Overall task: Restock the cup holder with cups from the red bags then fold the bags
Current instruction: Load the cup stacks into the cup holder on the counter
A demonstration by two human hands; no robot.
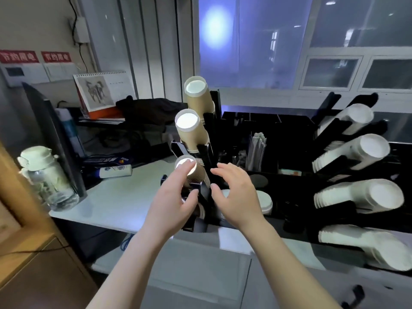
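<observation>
Left hand (172, 197) fingers extended, pressing lowest brown cup stack (191, 172) base; right hand (236, 192) spread, empty, just beside it.

A clear bottle (45, 179) with a pale lid stands at the left edge of the table (124, 197); a dark monitor (55, 139) stands just behind it. A desk calendar (100, 92) stands at the far left corner; dark cloth (151, 110) lies beside it; a white tube (116, 171) lies near the monitor.

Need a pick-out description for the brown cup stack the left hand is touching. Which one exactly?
Start at the black cup holder in the middle. Three brown cup stacks slant up along its left side. Take the lowest, nearest stack: it alone has the left hand's fingertips on its white end.
</observation>
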